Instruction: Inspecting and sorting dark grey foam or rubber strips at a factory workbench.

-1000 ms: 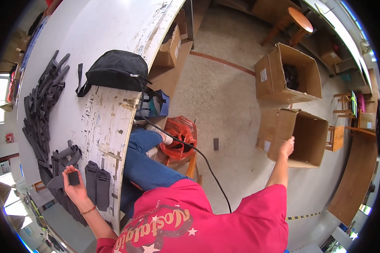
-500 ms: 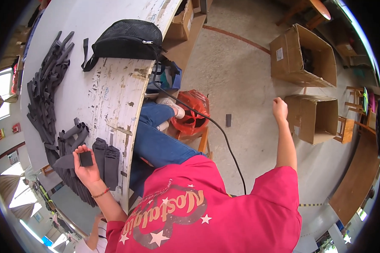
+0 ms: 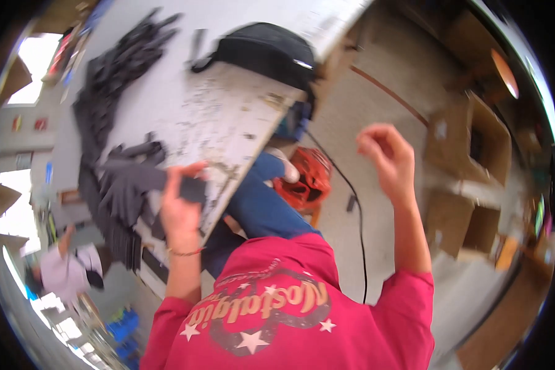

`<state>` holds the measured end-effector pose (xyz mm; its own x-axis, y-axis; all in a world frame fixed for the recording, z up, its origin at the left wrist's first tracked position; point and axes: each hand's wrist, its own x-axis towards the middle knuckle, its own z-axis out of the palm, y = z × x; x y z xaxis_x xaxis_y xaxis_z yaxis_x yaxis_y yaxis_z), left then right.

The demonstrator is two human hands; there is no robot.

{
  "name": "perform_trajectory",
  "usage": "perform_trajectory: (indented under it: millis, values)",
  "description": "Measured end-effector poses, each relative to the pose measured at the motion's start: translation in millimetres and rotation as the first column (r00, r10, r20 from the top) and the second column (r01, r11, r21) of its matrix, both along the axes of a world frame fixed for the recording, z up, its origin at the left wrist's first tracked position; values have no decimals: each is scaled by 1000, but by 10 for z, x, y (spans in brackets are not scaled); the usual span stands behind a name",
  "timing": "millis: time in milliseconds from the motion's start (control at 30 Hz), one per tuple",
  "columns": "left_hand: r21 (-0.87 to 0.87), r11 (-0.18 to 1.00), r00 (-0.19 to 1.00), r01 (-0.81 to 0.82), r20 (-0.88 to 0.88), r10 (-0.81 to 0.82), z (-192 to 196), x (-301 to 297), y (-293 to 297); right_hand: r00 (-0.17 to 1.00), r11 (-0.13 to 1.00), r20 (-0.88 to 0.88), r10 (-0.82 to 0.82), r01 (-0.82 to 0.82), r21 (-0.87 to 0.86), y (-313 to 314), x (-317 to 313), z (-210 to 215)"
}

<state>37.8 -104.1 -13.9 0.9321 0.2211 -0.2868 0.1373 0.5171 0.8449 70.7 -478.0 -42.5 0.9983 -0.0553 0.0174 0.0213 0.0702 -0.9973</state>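
Observation:
My left hand (image 3: 182,213) is raised over the near edge of the table, fingers closed on a small dark grey rectangular piece (image 3: 193,190), which looks like folded fabric. Under and beyond this hand lie stacked dark grey fabric strips (image 3: 122,188), some rolled like tubes. A longer heap of the same dark strips (image 3: 114,80) stretches away along the table. My right hand (image 3: 388,157) hangs in the air above the floor, to the right of the table. Its fingers are curled in, with nothing visible in them; motion blurs both hands.
A black mesh bag (image 3: 262,52) sits on the worn white table (image 3: 219,92). A red plastic bag (image 3: 311,179) stands by my legs, near a black cable (image 3: 362,246). Two cardboard boxes (image 3: 444,145) are at the right. Another person (image 3: 74,271) is at the lower left.
My right hand has swung left and inward, toward my body's middle. The left hand still has the dark piece, now tilted differently. The whole view has turned, shifting the table to the right.

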Motion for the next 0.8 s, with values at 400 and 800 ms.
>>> perform_trajectory:
  millis: [400, 800]
  values:
    - [-148, 988, 986, -31, 159, 54, 284, -229, -9, 658, 786, 492, 570, -263, -559, 2357, -297, 273]
    - [-285, 885, 894, -369, 153, 422, 416, -368, 802, 514, 719, 521, 681, -336, -608, 2854, -337, 50]
